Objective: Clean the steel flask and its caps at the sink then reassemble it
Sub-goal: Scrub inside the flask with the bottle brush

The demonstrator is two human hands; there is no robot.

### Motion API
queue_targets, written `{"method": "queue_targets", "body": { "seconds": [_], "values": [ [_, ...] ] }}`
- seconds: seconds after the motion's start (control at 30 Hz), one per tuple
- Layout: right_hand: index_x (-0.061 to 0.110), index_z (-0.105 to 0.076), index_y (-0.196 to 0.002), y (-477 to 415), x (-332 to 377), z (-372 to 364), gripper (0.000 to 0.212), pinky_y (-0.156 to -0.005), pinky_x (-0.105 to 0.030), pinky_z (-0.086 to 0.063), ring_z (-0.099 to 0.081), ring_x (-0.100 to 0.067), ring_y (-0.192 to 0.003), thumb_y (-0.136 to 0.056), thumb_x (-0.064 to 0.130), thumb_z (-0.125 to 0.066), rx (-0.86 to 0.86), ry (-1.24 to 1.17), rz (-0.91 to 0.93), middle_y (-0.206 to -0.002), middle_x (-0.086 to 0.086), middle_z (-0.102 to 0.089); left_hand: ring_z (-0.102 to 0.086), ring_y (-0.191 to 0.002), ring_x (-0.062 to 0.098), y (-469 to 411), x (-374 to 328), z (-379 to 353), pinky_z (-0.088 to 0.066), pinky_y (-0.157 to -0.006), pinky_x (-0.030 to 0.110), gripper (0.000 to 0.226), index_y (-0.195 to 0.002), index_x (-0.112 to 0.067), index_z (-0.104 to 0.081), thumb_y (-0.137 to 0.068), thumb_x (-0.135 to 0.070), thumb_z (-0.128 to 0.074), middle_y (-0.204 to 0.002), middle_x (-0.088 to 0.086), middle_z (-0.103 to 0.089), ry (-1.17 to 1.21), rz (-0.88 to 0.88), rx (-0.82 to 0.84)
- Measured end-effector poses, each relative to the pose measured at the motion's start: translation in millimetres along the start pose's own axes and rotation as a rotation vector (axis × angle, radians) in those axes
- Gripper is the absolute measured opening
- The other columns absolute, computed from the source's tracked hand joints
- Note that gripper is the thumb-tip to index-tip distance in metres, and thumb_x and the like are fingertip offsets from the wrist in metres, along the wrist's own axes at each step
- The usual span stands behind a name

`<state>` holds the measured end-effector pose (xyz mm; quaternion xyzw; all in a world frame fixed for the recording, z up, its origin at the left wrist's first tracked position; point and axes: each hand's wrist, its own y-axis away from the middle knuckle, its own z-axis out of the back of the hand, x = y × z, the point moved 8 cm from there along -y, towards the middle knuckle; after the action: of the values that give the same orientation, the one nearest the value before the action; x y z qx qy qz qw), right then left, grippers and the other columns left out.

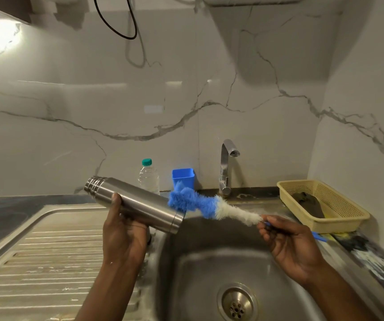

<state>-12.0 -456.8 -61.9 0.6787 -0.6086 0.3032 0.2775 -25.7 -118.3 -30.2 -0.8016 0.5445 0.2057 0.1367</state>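
The left hand's (126,232) fingers (116,199) are curled round the middle of the steel flask (140,200), with the thumb on top, and they hold it tight. The right hand's (290,242) fingers (265,230) pinch the thin blue handle of a bottle brush (209,206). The flask is up in the air, lying almost flat. Its ringed neck end points up and to the left, and its bottom end hangs over the edge of the sink (209,262). The fluffy blue and white part of the brush touches the outside of the flask near the bottom end, and it looks blurry. I think the step now is scrubbing the outside of the flask. No cap is on the flask, and I cannot see any caps. Next, I think the brush has to go inside the neck, so the flask needs turning until its open end faces the brush. Then it needs a rinse, but no water is coming from the tap (225,167) behind the sink. Beside the tap stand a blue cup (183,177) and a clear water bottle (148,177) with a green top. To the right, a yellow basket (325,228) holds a dark cloth (311,203). To the left, the ridged draining board (47,251) meets the dark surface (0,216). I cannot read any words or names on the flask, the brush or the bottle.
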Motion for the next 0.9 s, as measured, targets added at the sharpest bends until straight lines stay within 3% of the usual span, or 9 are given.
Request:
{"method": "queue_targets", "body": {
  "seconds": [0.13, 0.23, 0.4, 0.77, 0.9],
  "values": [
    [-0.004, -0.080, -0.087, -0.6, -7.0, -11.7, 0.021, -0.057, -0.025, -0.063, -0.075, -0.022, -0.065, -0.088, 0.002, -0.059, 0.019, -0.011, -0.004, -0.080, -0.020, -0.075, -0.065, -0.128, 0.032, 0.9, 5.3, -2.4, -0.056, -0.105, 0.051, 0.053, -0.145, -0.009, -0.053, -0.097, -0.029, -0.066, -0.142, 0.019, -0.064, -0.064, 0.010, 0.020],
    [-0.002, -0.079, -0.083, 0.7, 9.8, 0.5, 0.020, -0.053, -0.022, -0.060, -0.074, -0.018, -0.061, -0.087, 0.005, -0.061, -0.079, -0.054, 0.054, -0.075, -0.017, -0.074, -0.068, -0.124, 0.033, -2.7, -1.8, 0.9, -0.059, -0.095, 0.057, 0.059, -0.148, -0.008, -0.052, -0.095, -0.026, -0.069, -0.137, 0.019, -0.068, -0.070, -0.017, 0.020],
    [-0.006, -0.069, -0.100, 0.7, 17.9, 19.7, 0.018, -0.052, -0.020, -0.059, -0.073, -0.016, -0.059, -0.099, 0.003, -0.053, -0.183, -0.108, 0.110, -0.076, -0.016, -0.075, -0.070, -0.123, 0.031, -4.1, -6.7, 1.3, -0.057, -0.093, 0.062, 0.055, -0.150, -0.009, -0.050, -0.099, -0.021, -0.067, -0.137, 0.017, -0.069, -0.092, -0.065, 0.040],
    [-0.008, -0.070, -0.103, -1.5, -10.6, 1.0, 0.019, -0.061, -0.026, -0.064, -0.077, -0.024, -0.072, -0.091, 0.004, -0.062, -0.153, -0.096, 0.065, -0.090, -0.024, -0.076, -0.066, -0.128, 0.032, -2.3, 6.5, 2.8, -0.054, -0.100, 0.064, 0.064, -0.151, -0.019, -0.051, -0.091, -0.012, -0.071, -0.143, 0.014, -0.065, -0.102, -0.106, 0.038],
    [-0.008, -0.075, -0.093, 0.7, -1.1, -0.6, 0.018, -0.059, -0.026, -0.064, -0.077, -0.025, -0.070, -0.089, 0.003, -0.061, -0.152, -0.089, 0.074, -0.087, -0.024, -0.076, -0.068, -0.126, 0.030, -5.6, 0.0, 4.5, -0.056, -0.098, 0.061, 0.057, -0.148, -0.020, -0.053, -0.094, -0.011, -0.069, -0.142, 0.012, -0.066, -0.080, -0.131, 0.026]
  ]
}}
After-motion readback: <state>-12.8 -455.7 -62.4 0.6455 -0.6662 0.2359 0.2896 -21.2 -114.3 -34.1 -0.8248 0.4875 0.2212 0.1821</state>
